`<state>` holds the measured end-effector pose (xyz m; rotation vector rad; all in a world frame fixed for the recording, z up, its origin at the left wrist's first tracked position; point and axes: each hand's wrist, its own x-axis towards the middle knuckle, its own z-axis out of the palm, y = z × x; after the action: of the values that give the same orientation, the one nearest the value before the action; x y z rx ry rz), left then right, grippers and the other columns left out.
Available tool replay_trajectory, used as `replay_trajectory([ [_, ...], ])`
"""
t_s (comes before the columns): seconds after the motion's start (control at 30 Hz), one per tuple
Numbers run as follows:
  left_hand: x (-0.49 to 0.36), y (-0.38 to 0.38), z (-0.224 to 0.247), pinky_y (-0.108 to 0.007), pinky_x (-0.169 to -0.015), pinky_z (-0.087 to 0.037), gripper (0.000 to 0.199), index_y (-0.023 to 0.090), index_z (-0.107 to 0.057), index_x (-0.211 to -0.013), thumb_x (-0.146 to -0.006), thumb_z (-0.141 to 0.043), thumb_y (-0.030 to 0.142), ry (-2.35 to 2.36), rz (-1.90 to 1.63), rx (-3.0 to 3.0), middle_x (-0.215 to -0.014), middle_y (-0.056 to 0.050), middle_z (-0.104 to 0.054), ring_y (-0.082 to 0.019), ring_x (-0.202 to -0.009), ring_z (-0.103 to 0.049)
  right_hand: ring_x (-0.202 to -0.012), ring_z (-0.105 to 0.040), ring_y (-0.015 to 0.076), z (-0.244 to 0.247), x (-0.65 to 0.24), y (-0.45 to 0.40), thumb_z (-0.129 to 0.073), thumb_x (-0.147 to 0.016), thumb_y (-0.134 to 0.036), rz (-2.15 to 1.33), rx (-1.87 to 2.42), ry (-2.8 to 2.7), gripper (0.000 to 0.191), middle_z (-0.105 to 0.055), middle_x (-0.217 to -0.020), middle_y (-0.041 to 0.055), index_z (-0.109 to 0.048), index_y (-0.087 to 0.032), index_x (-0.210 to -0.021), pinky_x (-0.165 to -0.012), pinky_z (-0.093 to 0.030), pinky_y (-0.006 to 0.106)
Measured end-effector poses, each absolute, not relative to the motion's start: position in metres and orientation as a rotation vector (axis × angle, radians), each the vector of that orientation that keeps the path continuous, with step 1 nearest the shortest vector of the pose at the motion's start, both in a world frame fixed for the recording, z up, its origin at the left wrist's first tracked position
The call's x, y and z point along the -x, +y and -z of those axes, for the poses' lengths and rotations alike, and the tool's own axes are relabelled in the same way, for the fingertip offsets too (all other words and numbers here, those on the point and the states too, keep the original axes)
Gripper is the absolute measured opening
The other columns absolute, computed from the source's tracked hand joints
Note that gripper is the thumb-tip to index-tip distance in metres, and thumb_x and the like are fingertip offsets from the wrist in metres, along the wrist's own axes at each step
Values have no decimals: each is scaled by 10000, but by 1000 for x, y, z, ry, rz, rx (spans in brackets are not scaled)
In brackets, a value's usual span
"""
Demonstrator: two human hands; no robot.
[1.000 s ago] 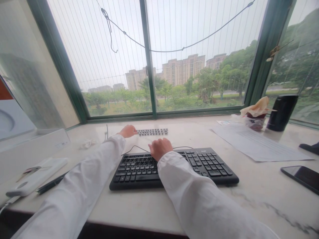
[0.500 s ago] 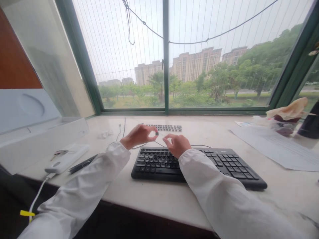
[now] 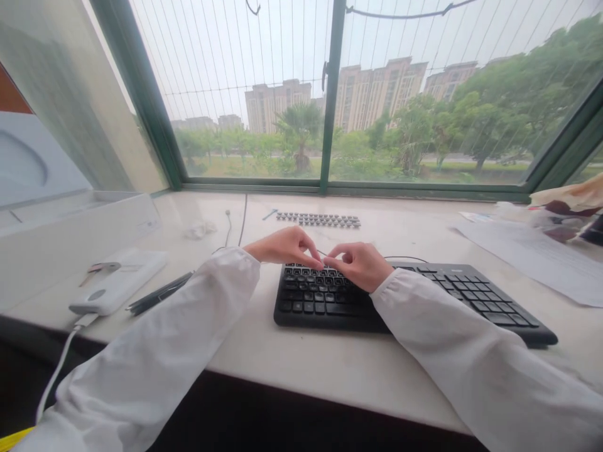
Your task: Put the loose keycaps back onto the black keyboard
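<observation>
My left hand (image 3: pixel 292 246) is closed in a pinch, fingertips pointing down over the upper rows of the black keyboard (image 3: pixel 330 319). Between those fingertips the small black keycap is mostly hidden. My right hand (image 3: pixel 362 265) comes in from the other side, thumb and finger pinched together, its tips almost touching the left ones. What it grips, if anything, cannot be made out. Some upper-row positions on the keyboard look bare of caps. Behind the hands, loose keycaps (image 3: pixel 325 220) lie in rows on the white tabletop (image 3: pixel 264 351).
To the left lie a white power bank (image 3: pixel 117 295) with a cable, keys (image 3: pixel 101 269) on it, and dark pens (image 3: pixel 160 295). A clear plastic box (image 3: pixel 70 245) stands behind. Papers (image 3: pixel 532 260) and a plastic bag (image 3: pixel 546 220) are at right. A window closes the back.
My left hand has lowered the keycap from above the desk to the keyboard's upper rows. My right hand has moved in beside it. The view has tilted down and shifted left.
</observation>
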<state>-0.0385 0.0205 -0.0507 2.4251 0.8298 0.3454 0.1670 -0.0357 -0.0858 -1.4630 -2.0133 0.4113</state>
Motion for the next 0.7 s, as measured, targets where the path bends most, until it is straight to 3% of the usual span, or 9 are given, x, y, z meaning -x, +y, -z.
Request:
replay_trajectory([
  [0.23,37,23,56,-271,-513,-157,418,187,-773,-812,-660,-705,571,802,-197,-2400,-489,63,-338,-71,-497,-258,-442,-295,81,85,-166,-36,-580,-764,-555,-642,1465,-2110,423,-377,-432,-62,-732,-161,-797,-468,-189,255],
  [0.53,36,24,61,-264,-525,-200,392,198,-783,-819,-653,-711,546,777,-183,-2424,-508,47,-434,-77,-513,-310,-454,-297,80,87,-169,-34,-619,-740,-510,-681,1475,-2171,377,-350,-436,-66,-750,-162,-804,-468,-182,254],
  [0.7,36,22,60,-263,-511,-188,344,201,-778,-781,-644,-729,513,799,-190,-2429,-483,55,-411,-71,-493,-296,-455,-279,76,86,-170,-33,-632,-730,-519,-684,1451,-2187,379,-321,-443,-72,-746,-164,-797,-463,-176,247],
])
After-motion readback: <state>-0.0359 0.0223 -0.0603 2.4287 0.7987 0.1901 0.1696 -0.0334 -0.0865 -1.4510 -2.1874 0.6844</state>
